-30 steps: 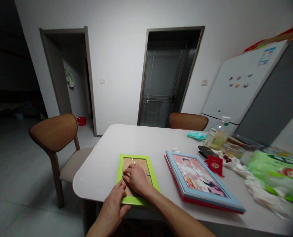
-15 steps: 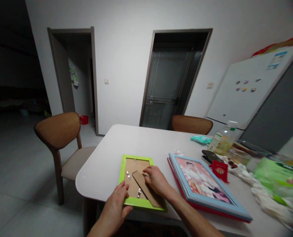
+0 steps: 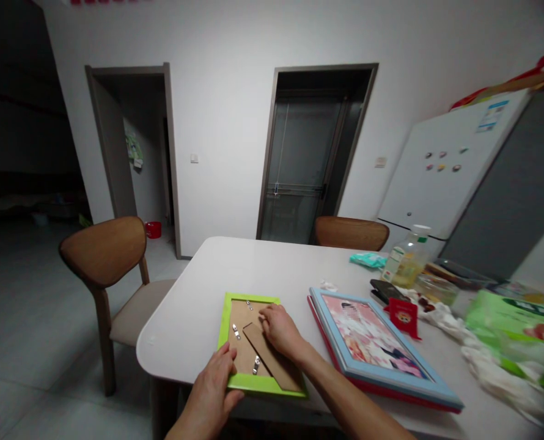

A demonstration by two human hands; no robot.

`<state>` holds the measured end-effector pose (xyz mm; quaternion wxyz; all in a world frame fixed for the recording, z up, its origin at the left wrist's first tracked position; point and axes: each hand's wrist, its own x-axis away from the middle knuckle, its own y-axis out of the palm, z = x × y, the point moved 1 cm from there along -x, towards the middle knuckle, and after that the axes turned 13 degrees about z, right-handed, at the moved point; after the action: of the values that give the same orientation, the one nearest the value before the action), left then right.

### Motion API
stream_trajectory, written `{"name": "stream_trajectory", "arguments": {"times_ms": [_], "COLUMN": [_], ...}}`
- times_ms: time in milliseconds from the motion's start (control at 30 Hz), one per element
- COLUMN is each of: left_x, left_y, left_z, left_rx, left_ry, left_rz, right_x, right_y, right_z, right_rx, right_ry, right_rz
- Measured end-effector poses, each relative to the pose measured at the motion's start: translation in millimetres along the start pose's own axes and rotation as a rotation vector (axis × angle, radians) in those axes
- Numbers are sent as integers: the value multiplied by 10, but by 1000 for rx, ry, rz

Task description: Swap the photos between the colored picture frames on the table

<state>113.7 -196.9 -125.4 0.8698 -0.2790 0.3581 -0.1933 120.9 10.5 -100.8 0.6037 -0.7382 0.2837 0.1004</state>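
Two hands (image 3: 212, 391) on lime picture frame (image 3: 258, 384) near table edge (image 3: 162, 330): rim gripped by left fingers (image 3: 221, 360), cardboard strut (image 3: 276, 370) pressed by right fingers (image 3: 267, 321).

On the worktop (image 3: 253, 263): picture frame (image 3: 242, 321) at near edge, framed picture (image 3: 368, 345) just right of it, plastic bottle (image 3: 407, 260) behind that, wipes pack (image 3: 514, 330) far right, chair (image 3: 102, 253) off left side, fridge (image 3: 450, 165) behind right end

the left hand (image 3: 210, 394) hides a corner of the green frame (image 3: 263, 384).
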Motion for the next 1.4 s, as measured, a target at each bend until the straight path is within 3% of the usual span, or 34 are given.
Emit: {"name": "stream_trajectory", "arguments": {"times_ms": [233,467,667,833,1000,1233,1400], "left_x": [-28,-36,-51,-111,-111,-111,-152], "left_y": [37,68,57,93,112,143,105], "left_z": [-57,-98,-88,-50,18,52,120], "left_rx": [-13,7,21,35,76,131,191], "left_ry": [-16,-10,-16,-39,-45,-68,-154], "left_rz": [-57,-68,-54,-79,-46,-11,-1], "right_x": [-320,-288,-235,44,300,287,219], "right_y": [305,306,156,-112,-260,-263,-435], "right_z": [-117,-105,-145,-42,-40,-125,-144], "right_rx": [48,46,2,-101,-119,-186,-191], "right_ry": [117,120,111,100,73,103,136], "right_rz": [-13,-39,-14,37,-103,-80,-45]}}
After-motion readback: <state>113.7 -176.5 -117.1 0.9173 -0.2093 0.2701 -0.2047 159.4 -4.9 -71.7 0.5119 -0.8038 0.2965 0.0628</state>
